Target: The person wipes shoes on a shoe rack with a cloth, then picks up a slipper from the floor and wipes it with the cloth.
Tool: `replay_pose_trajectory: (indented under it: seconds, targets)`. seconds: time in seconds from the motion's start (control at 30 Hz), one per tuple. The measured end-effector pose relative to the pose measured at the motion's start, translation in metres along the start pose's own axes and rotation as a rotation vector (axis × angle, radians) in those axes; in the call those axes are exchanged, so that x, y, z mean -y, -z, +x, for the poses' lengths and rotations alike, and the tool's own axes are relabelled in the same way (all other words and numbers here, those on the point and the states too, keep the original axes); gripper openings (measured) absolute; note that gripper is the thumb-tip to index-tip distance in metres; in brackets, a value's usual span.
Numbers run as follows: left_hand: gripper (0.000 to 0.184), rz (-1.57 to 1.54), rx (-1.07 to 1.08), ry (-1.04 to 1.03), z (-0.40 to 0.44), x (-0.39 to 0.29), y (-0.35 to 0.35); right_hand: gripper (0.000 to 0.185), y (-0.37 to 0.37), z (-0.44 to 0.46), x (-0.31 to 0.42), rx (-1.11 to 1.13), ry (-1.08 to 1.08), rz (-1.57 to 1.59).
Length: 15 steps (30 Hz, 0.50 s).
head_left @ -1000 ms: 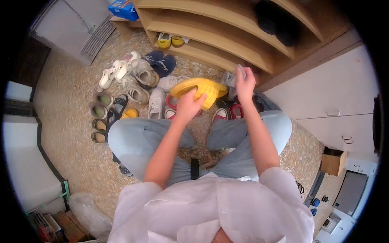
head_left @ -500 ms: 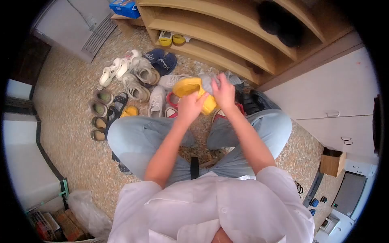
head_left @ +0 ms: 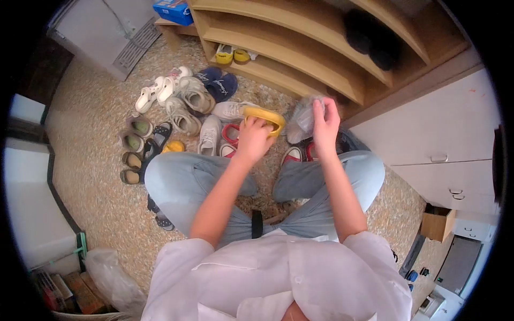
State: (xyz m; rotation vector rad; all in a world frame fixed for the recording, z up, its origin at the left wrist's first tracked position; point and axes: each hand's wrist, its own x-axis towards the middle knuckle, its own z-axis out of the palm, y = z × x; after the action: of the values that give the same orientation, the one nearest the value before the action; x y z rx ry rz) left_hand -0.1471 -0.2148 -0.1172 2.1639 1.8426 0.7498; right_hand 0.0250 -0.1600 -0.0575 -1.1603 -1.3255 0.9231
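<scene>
My left hand (head_left: 254, 140) is closed round a yellow slipper (head_left: 266, 114), held above the shoes in front of my knees. In my right hand (head_left: 325, 128) is a crumpled clear plastic bag (head_left: 301, 120), pinched between fingers and thumb and apart from the slipper. Beneath the slipper, white sneakers (head_left: 210, 134) and red shoes (head_left: 231, 134) are on the floor. Another yellow shoe (head_left: 173, 146) lies by my left knee, partly hidden. My own red sneaker (head_left: 292, 155) shows below the bag.
An open wooden shoe rack (head_left: 284, 40) stands ahead, with yellow shoes (head_left: 233, 54) on its low shelf. Several pairs, including white clogs (head_left: 155, 93) and navy slippers (head_left: 221, 85), lie to the left. White cabinets (head_left: 428, 134) stand on the right; a blue box (head_left: 174, 10) is at the back.
My hands have moved apart. The right hand has shifted right with the plastic bag, away from the yellow slipper, which stays in my left hand and is turned differently.
</scene>
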Motion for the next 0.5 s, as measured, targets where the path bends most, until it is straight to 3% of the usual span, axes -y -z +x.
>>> replay_pose_trajectory:
  seconds: [0.07,0.17,0.2,0.23,0.27,0.3,0.33,0.4,0.43,0.5]
  targets:
    - [0.019,0.128,-0.157,-0.190,-0.001,-0.001,-0.004,0.012,-0.007,-0.003,0.008,0.024,0.045,0.087]
    - [0.020,0.260,-0.169,-0.231,0.000,-0.016,0.001,0.014,-0.026,-0.010,0.036,0.315,0.566,-0.343]
    - [0.020,0.260,-0.170,-0.232,0.001,-0.020,-0.003,0.014,-0.034,-0.012,0.042,0.471,0.705,-0.471]
    - [0.027,0.059,-0.150,-0.093,0.001,-0.025,-0.012,0.014,-0.043,-0.012,0.040,0.472,0.705,-0.472]
    - [0.034,-0.141,-0.129,0.047,0.001,-0.030,-0.020,0.017,-0.053,-0.011,0.033,0.601,0.762,-0.670]
    - [0.025,-0.105,-0.286,-0.004,0.003,-0.035,-0.024,0.019,-0.060,-0.008,0.027,0.729,0.815,-0.870]
    - [0.025,-0.106,-0.287,-0.003,-0.001,-0.035,-0.026,0.019,-0.063,-0.004,0.022,0.730,0.816,-0.870]
    - [0.027,-0.055,0.141,-0.147,-0.011,-0.041,-0.027,0.017,-0.068,0.004,0.014,0.899,0.674,-1.085]
    - [0.027,-0.057,0.144,-0.145,-0.014,-0.038,-0.025,0.017,-0.069,0.007,0.009,0.903,0.670,-1.084]
    - [0.022,0.364,0.347,-0.584,-0.015,-0.023,-0.013,0.020,-0.071,0.017,0.002,1.104,0.381,-1.167]
